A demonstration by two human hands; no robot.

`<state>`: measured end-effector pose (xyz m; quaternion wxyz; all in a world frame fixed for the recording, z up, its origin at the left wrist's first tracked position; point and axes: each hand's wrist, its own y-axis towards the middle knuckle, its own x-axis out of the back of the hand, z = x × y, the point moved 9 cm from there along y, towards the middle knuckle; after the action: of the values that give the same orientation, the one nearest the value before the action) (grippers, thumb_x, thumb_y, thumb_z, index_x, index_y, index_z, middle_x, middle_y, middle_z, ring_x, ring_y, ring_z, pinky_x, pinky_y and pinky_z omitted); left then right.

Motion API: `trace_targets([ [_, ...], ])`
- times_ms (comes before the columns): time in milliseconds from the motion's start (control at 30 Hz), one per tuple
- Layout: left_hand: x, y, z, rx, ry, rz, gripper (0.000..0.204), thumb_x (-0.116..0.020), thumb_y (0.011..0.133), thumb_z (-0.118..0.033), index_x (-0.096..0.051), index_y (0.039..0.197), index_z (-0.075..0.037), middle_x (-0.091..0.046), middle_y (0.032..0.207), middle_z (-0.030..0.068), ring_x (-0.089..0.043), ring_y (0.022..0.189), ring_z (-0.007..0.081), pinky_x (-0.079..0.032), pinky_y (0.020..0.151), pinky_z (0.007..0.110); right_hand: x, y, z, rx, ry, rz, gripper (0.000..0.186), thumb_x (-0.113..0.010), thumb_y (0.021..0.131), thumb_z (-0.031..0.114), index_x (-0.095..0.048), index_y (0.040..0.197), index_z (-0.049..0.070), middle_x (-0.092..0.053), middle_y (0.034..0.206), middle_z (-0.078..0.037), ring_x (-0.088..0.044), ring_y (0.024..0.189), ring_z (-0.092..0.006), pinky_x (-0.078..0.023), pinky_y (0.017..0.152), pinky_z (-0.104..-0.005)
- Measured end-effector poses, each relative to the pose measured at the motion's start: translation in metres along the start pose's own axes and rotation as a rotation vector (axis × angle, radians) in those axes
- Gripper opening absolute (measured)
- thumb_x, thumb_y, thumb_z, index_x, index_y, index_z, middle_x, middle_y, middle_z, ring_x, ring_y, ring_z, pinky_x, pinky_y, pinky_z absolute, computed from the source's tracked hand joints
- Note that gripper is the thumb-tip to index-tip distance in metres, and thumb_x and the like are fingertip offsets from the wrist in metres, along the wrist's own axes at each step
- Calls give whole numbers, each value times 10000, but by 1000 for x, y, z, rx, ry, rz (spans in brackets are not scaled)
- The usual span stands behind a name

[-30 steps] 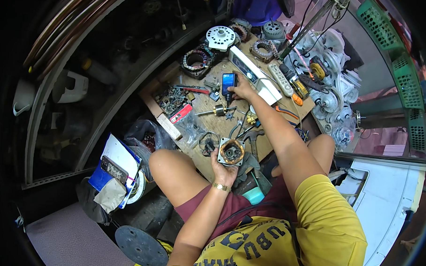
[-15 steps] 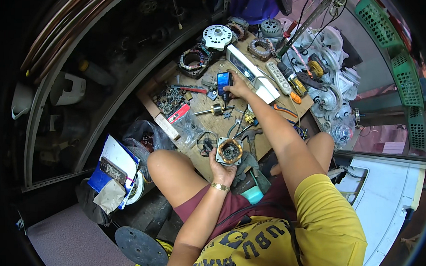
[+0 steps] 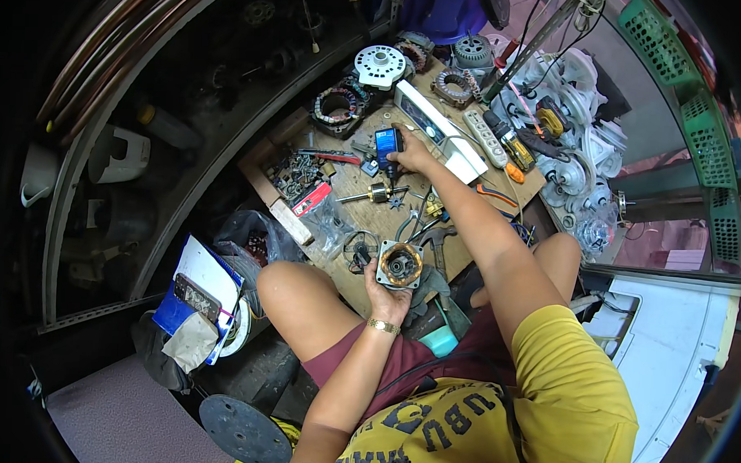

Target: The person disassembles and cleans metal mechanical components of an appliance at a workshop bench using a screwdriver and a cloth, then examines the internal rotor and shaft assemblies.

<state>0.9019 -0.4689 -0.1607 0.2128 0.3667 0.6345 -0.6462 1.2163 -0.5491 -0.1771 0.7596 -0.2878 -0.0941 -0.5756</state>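
Note:
My left hand (image 3: pixel 388 301) is closed round a square metal motor housing (image 3: pixel 400 277) with a ring of copper winding (image 3: pixel 412 259) facing up, low over the wooden bench's near part. My right hand (image 3: pixel 410 154) reaches across the bench and grips a blue-and-black rectangular object (image 3: pixel 387 144), perhaps a bottle. Just below that object lies a rotor with a shaft (image 3: pixel 377 192). Pliers (image 3: pixel 405 226) and a hammer (image 3: pixel 437 242) lie beyond the housing, and a dark round part (image 3: pixel 360 251) is left of it.
The bench (image 3: pixel 336 279) also carries stators (image 3: pixel 334 108), a white disc (image 3: pixel 379 66), small hardware (image 3: pixel 299 176), a long white casing (image 3: pixel 443 136), a power strip (image 3: pixel 485 137) and a cordless drill (image 3: pixel 512 142). White parts (image 3: pixel 577 165) crowd the right; papers (image 3: pixel 214 259) sit lower left.
Since a second ago, the blue-and-black object and my right hand have shifted slightly left. The housing in my left hand has moved very slightly left. Both grips look the same.

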Motion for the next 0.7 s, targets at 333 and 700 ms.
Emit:
trace_targets([
  [333,4,-2,-6,-11,-10,-22,476,-504,968,-438,-616,1263,-80,-661,1254,102,-635,1163,289,-510,1037,481,24,6,16,-330,-228,27,853,-733,824,259,-245,1473,0,-679,962,-192,-692,622,-295,-570,455,-452],
  [700,5,8,-11,-10,-37,-52,482,-519,965,-438,-612,1262,-70,-660,1253,113,-638,1162,301,-504,1049,477,-6,17,37,-555,-696,670,377,-552,858,359,-593,1000,12,-525,725,-136,-638,594,-298,-601,545,-433],
])
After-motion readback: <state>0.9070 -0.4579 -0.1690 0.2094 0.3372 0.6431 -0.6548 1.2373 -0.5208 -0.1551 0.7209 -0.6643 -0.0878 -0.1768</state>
